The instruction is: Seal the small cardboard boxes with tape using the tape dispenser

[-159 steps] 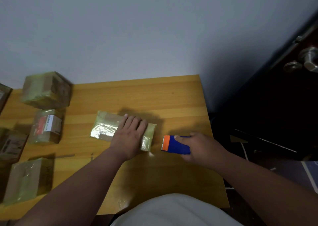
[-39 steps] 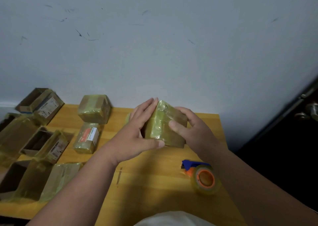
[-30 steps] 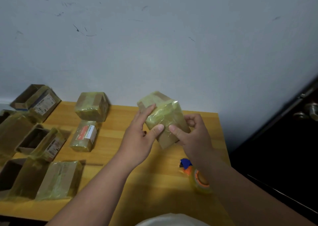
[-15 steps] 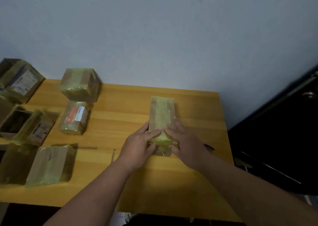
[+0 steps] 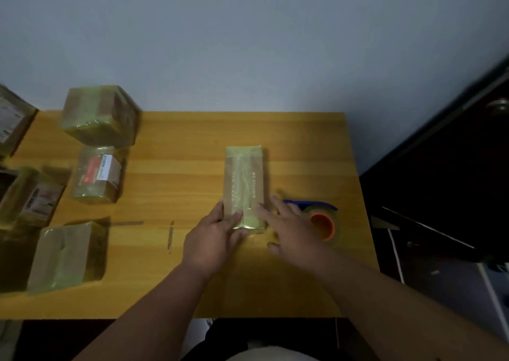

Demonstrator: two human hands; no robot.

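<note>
The left hand presses with flat fingers on the near end of the long tape-wrapped cardboard box on the wooden table, probably to steady it. The right hand, relaxed and empty, lies between this box and the orange-and-blue tape dispenser.

bare wooden table mid-left — taped boxes crowding left edge, tape dispenser right

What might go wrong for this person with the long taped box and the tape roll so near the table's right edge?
The orange-cored tape dispenser sits near the wooden table's right edge; the right hand beside it might knock it off. The left hand holds only the near end of the long tape-wrapped cardboard box, which might swivel.
</note>
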